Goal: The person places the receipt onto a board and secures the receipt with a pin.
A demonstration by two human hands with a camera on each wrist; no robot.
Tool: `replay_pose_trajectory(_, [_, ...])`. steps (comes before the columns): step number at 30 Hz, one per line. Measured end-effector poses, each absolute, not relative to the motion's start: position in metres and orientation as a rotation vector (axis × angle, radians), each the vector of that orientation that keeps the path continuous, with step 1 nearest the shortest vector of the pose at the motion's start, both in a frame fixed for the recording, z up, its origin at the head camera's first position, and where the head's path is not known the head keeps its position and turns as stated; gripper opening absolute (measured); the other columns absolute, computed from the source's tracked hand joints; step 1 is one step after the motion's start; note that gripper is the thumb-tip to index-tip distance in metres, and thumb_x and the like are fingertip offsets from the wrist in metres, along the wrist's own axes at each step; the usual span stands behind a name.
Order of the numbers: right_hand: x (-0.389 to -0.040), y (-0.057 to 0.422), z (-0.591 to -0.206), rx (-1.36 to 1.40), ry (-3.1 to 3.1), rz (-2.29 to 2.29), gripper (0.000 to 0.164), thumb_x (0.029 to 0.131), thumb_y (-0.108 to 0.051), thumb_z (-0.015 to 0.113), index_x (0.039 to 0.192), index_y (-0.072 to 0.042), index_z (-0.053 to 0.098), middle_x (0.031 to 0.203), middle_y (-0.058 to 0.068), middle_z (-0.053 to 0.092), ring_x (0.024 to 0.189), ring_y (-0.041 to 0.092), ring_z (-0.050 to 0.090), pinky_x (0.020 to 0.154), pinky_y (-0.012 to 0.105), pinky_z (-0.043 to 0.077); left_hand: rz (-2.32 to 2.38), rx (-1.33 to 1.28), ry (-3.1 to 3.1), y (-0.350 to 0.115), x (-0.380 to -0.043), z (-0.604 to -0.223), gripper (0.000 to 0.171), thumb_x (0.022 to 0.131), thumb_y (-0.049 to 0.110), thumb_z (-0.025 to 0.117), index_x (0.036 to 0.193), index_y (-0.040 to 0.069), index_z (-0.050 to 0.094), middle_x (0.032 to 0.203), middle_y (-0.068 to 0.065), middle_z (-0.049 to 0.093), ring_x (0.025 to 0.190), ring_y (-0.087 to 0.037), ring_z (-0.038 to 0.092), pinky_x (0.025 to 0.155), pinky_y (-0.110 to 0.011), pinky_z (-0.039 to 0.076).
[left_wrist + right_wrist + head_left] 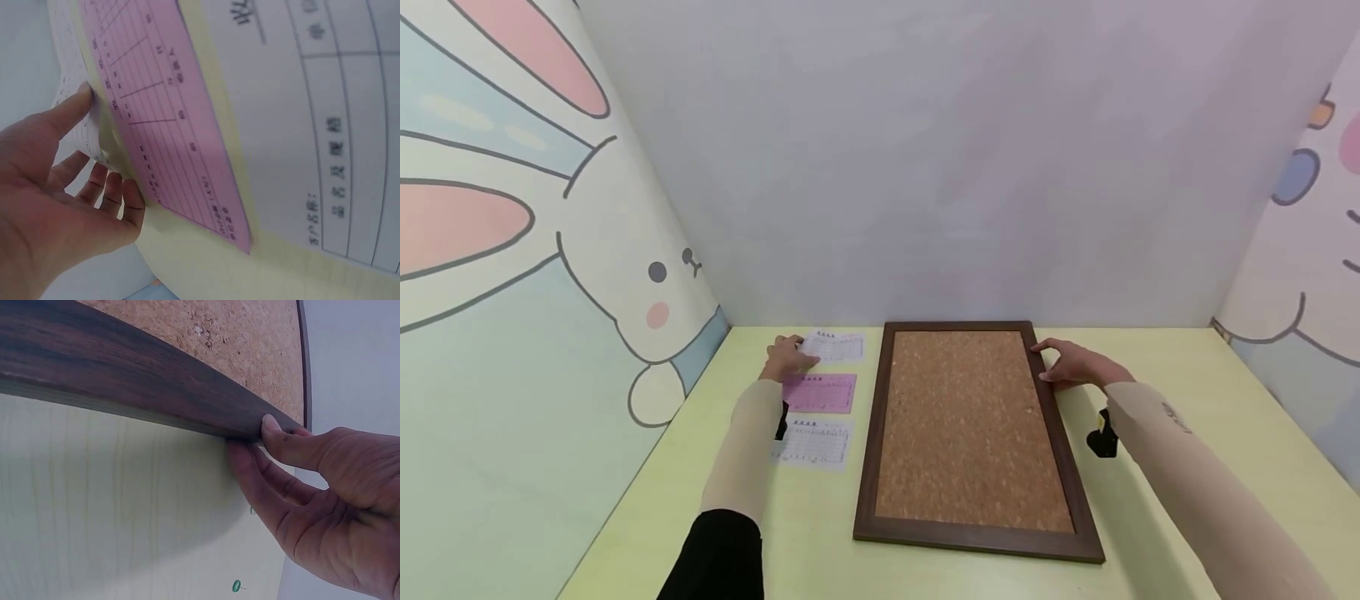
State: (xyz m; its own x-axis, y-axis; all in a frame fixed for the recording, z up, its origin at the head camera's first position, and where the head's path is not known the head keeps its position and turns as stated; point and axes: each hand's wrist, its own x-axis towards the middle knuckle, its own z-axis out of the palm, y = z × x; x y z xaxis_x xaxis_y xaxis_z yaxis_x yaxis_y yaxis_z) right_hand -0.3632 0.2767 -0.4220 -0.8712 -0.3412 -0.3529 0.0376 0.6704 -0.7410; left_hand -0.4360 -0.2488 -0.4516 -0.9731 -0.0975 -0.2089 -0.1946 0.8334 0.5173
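Note:
At the back left of the table, my left hand [786,357] pinches the left edge of a white printed form [841,347]. In the left wrist view the thumb lies on top of this form [70,75], whose edge is bent up from the table, and the fingers are partly beneath it. Below it lie a pink printed form [829,393] and another white form [822,443]. My right hand [1078,367] grips the right side of a brown-framed cork board [970,433] near its far end, thumb on the frame [156,381] and fingers at its underside.
The pale yellow table [820,550] bears the board at its middle. A green push pin [236,585] lies right of the board, with part of another near my fingers. A plain back wall [955,167] and a rabbit-painted left wall [625,292] border the table.

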Motion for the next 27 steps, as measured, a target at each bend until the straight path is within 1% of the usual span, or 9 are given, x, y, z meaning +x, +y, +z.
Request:
replay_pose_trajectory(2, [-0.361,0.275,-0.422,-0.229,2.456,-1.036,0.062,0.099,0.004,0.058,0.15,0.015,0.024,0.079,0.007,0.055,0.067,0.013,0.052,0.07,0.03,0.051,0.851,-0.227,2.855,-0.245,-0.436,-0.451,0.069,0.093,0.026,0.073,0.149,-0.002,0.042,0.149,-0.029,0.04,0.136,-0.046,0.036,0.114,-0.057,0.035])
replay_pose_trajectory(5, [-0.359,0.272,-0.42,-0.207,2.524,-0.962,0.061,0.098,0.003,0.06,0.15,0.013,0.029,0.09,0.015,0.058,0.068,0.013,0.056,0.071,0.031,0.056,0.96,-0.271,2.847,-0.241,-0.436,-0.451,0.069,0.091,0.018,0.075,0.148,-0.002,0.041,0.146,-0.03,0.047,0.135,-0.046,0.044,0.115,-0.055,0.037])
replay_pose_trajectory(9, [-0.361,0.268,-0.418,-0.177,2.604,-0.854,0.06,0.096,0.004,0.062,0.148,0.012,0.035,0.107,0.026,0.055,0.072,0.015,0.062,0.072,0.034,0.061,1.139,-0.325,2.814,-0.239,-0.436,-0.45,0.079,0.089,0.01,0.075,0.153,-0.002,0.03,0.149,-0.033,0.043,0.139,-0.048,0.043,0.119,-0.055,0.034])
replay_pose_trajectory(12, [-0.363,0.268,-0.417,-0.152,2.605,-0.813,0.061,0.095,0.006,0.062,0.149,0.011,0.035,0.1,0.024,0.056,0.072,0.015,0.062,0.071,0.033,0.062,1.237,-0.369,2.784,-0.24,-0.431,-0.449,0.082,0.09,0.008,0.071,0.156,-0.003,0.025,0.152,-0.034,0.039,0.142,-0.047,0.04,0.121,-0.053,0.031])
replay_pose_trajectory(13, [-0.364,0.268,-0.416,-0.143,2.598,-0.815,0.061,0.094,0.007,0.061,0.149,0.011,0.034,0.096,0.021,0.056,0.072,0.015,0.062,0.071,0.033,0.061,1.266,-0.386,2.774,-0.241,-0.43,-0.448,0.081,0.09,0.007,0.069,0.157,-0.004,0.025,0.151,-0.034,0.04,0.141,-0.046,0.042,0.12,-0.052,0.034])
replay_pose_trajectory(16, [-0.364,0.271,-0.412,-0.125,2.577,-0.828,0.061,0.095,0.007,0.059,0.15,0.011,0.033,0.086,0.015,0.061,0.071,0.015,0.064,0.07,0.032,0.061,1.33,-0.436,2.741,-0.243,-0.427,-0.444,0.07,0.092,0.006,0.061,0.155,-0.007,0.032,0.147,-0.034,0.047,0.132,-0.042,0.055,0.109,-0.046,0.047])
replay_pose_trajectory(19, [-0.36,0.273,-0.405,-0.126,2.569,-0.831,0.06,0.097,0.002,0.058,0.15,0.011,0.033,0.081,0.015,0.066,0.072,0.015,0.066,0.07,0.033,0.061,1.431,-0.463,2.682,-0.246,-0.425,-0.44,0.059,0.095,0.006,0.056,0.15,-0.008,0.041,0.14,-0.031,0.056,0.116,-0.036,0.066,0.091,-0.037,0.058])
replay_pose_trajectory(23, [-0.354,0.273,-0.395,-0.147,2.566,-0.825,0.057,0.101,-0.005,0.056,0.151,0.012,0.033,0.098,0.024,0.07,0.079,0.019,0.07,0.072,0.035,0.061,1.542,-0.452,2.593,-0.255,-0.427,-0.436,0.053,0.097,0.007,0.053,0.149,-0.005,0.046,0.139,-0.027,0.058,0.106,-0.027,0.064,0.084,-0.03,0.057])
replay_pose_trajectory(27, [-0.351,0.272,-0.387,-0.182,2.544,-0.826,0.054,0.104,-0.01,0.053,0.15,0.014,0.035,0.117,0.032,0.066,0.093,0.028,0.072,0.075,0.037,0.06,1.573,-0.41,2.559,-0.264,-0.425,-0.431,0.054,0.098,0.006,0.048,0.15,-0.005,0.044,0.14,-0.027,0.056,0.105,-0.026,0.063,0.092,-0.035,0.057])
